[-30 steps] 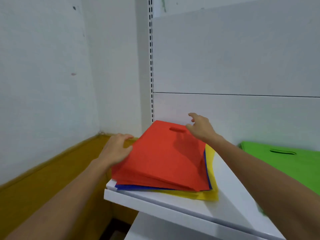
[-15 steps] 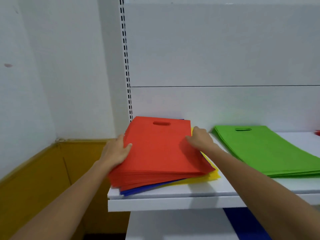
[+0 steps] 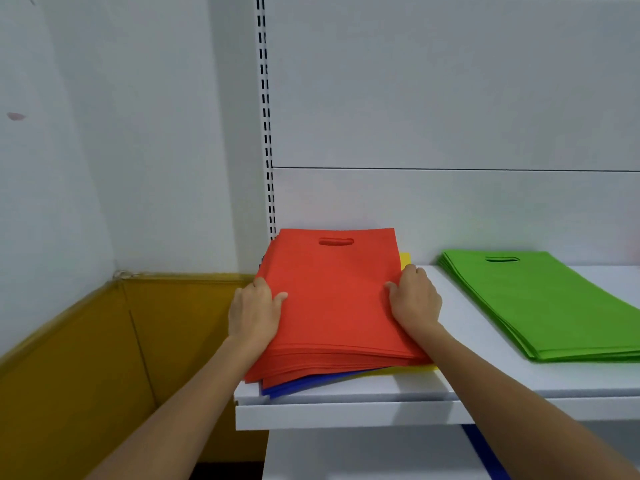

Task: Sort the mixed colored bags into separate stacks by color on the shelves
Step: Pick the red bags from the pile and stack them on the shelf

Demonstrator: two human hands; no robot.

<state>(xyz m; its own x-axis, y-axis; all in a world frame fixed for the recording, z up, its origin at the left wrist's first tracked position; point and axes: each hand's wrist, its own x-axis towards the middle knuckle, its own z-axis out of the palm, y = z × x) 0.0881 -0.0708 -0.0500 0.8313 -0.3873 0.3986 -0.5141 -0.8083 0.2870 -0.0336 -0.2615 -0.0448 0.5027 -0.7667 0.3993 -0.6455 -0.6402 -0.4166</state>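
A stack of red bags (image 3: 334, 299) with a cut-out handle lies at the left end of the white shelf (image 3: 346, 415). Blue bags (image 3: 304, 384) and yellow bags (image 3: 405, 259) peek out from under it. My left hand (image 3: 254, 311) grips the stack's left edge, thumb on top. My right hand (image 3: 414, 301) grips its right edge, thumb on top and fingers curled round the side. A separate stack of green bags (image 3: 540, 303) lies to the right on the same shelf.
The white slotted upright (image 3: 265, 116) and back panel stand behind the stacks. A white wall with a yellow lower band (image 3: 86, 358) closes the left side. Something blue (image 3: 485, 455) shows below the shelf at the right.
Both hands slid from the far end of the red stack down to its side edges and took hold. The red stack now lies squarer. The view shifted right.
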